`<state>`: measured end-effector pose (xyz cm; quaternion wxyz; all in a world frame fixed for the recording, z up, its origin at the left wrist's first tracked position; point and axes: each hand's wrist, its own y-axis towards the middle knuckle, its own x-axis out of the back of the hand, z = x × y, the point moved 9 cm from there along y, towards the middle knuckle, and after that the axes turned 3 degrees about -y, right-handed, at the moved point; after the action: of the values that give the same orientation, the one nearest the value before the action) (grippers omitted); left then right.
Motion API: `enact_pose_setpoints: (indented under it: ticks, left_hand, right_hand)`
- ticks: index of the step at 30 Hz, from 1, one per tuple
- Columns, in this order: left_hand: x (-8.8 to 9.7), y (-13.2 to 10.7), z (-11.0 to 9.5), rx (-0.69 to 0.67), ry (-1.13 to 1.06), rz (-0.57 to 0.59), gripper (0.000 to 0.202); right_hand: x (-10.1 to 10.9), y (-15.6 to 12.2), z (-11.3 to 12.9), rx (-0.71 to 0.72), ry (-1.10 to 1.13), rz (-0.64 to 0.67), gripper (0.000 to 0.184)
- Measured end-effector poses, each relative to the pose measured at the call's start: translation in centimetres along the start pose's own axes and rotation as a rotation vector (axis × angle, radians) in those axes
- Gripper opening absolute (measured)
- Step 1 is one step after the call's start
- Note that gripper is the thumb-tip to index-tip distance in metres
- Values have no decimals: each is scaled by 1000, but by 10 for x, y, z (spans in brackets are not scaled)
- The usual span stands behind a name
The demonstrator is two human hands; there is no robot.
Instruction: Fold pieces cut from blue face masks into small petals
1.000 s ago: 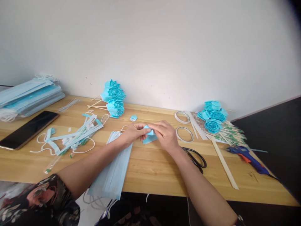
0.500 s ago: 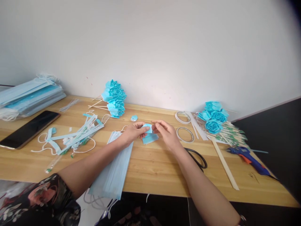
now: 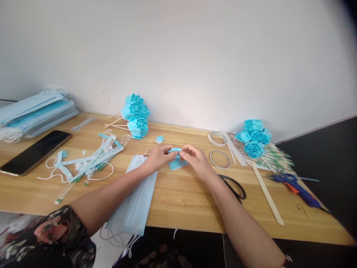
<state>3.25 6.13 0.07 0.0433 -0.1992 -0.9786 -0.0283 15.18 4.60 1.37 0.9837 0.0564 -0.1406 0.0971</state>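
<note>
A wooden surface (image 3: 184, 203) carries a pile of pale blue face masks (image 3: 134, 203) (the left forearm crosses it). Just beyond, left hand (image 3: 158, 158) and right hand (image 3: 197, 160) meet, both sets of fingers pinching a small folded blue piece (image 3: 175, 150).

Phone (image 3: 35, 152), scissors (image 3: 235, 188), tape rolls (image 3: 219, 159), glue gun (image 3: 295, 185), blue roses (image 3: 253, 143) on wooden table (image 3: 181, 201).

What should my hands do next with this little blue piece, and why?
Probably roll or press it a little tighter between the fingertips. The left hand and right hand both pinch the small blue piece at its ends, just above a blue scrap on the table, and it looks only loosely bent.
</note>
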Motion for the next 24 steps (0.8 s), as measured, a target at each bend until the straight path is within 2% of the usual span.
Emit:
enact_pose_setpoints:
  ticks: [5, 9, 13, 24]
  left_hand:
    - [-2, 0, -2, 3, -18, 20, 35]
    - [3, -1, -9, -21, -62, -20, 41]
    - [6, 0, -13, -67, -81, -43, 39]
    - [5, 2, -6, -67, -139, -37, 32]
  right_hand:
    - [1, 2, -4, 3, -15, -15, 18]
    - [0, 1, -1, 26, -26, -6, 19]
    - [-3, 0, -1, 24, -32, 13, 20]
    - [-4, 1, -3, 18, -30, 14, 19]
